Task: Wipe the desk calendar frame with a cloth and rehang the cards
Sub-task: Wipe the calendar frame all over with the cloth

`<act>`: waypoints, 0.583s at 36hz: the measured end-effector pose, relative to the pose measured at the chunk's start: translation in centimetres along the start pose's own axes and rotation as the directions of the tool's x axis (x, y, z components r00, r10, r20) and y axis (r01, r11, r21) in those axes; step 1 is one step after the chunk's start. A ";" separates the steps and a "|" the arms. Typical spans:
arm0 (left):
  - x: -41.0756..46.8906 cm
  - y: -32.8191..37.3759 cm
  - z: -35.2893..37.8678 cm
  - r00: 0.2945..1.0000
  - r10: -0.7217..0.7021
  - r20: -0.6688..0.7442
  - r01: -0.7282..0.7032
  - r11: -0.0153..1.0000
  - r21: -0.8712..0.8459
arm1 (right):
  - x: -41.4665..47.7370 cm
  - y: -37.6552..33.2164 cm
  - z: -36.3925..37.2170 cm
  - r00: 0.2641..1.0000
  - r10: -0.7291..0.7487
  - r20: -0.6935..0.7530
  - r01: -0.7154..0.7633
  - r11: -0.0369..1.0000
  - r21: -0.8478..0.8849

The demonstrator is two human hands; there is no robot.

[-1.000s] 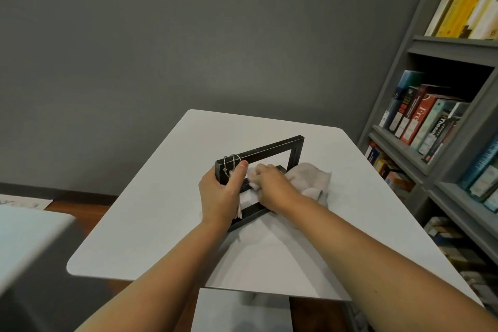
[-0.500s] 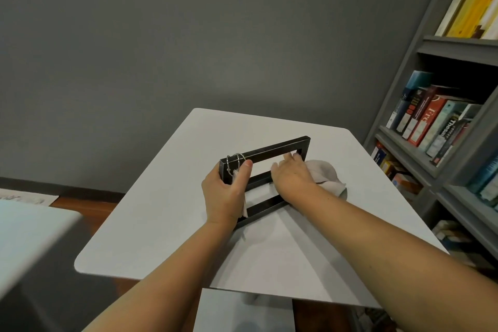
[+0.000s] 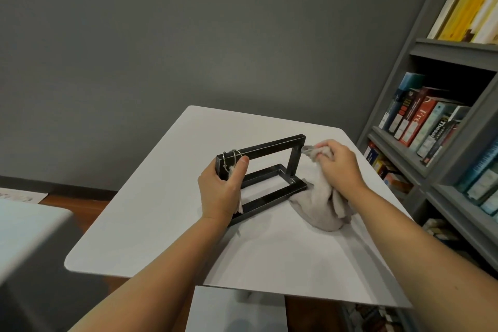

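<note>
A black metal calendar frame (image 3: 272, 147) stands upright on the white table (image 3: 167, 213). My left hand (image 3: 222, 191) grips its left post, thumb on the top bar beside two silver rings (image 3: 232, 157). The stack of cards (image 3: 239, 203) hangs under that hand, mostly hidden by it. My right hand (image 3: 338, 166) holds a grey cloth (image 3: 322, 205) bunched in its fingers, just right of the frame's right post. The cloth's tip nearly touches that post, and the rest drapes down onto the table.
A grey bookshelf (image 3: 442, 148) full of books stands close on the right. A grey wall runs behind the table. Another pale surface (image 3: 24, 229) sits at the lower left, and a white piece (image 3: 231, 310) lies below the table's near edge.
My right hand has swept the cloth rightward, from inside the frame out past its right post. My left hand has kept its grip on the left post.
</note>
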State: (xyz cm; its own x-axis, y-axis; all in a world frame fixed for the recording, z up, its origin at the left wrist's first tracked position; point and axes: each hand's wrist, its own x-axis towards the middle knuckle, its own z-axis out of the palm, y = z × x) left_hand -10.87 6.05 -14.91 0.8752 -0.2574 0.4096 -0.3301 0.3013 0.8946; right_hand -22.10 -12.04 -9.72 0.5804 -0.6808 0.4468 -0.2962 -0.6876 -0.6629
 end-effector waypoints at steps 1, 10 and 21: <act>-0.1 0.0 0.1 1.000 0.001 0.001 -0.001 1.000 0.000 | -0.1 0.3 0.3 1.000 0.002 0.011 -0.001 0.999 -0.051; -0.4 0.2 0.3 0.999 0.014 -0.031 -0.014 1.000 0.025 | -2.9 2.5 4.0 0.924 -0.107 0.368 0.218 0.936 -0.276; 0.4 -0.3 -0.2 0.998 -0.051 0.030 0.050 0.999 0.020 | -1.6 2.0 2.0 0.851 -0.188 0.490 0.363 0.885 -0.291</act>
State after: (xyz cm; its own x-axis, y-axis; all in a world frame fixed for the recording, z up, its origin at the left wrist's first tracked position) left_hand -10.29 6.03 -15.08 0.8796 -0.3001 0.3691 -0.2930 0.2695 0.9173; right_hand -22.10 -11.79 -12.93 0.9215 -0.3266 0.2102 -0.2723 -0.9291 -0.2503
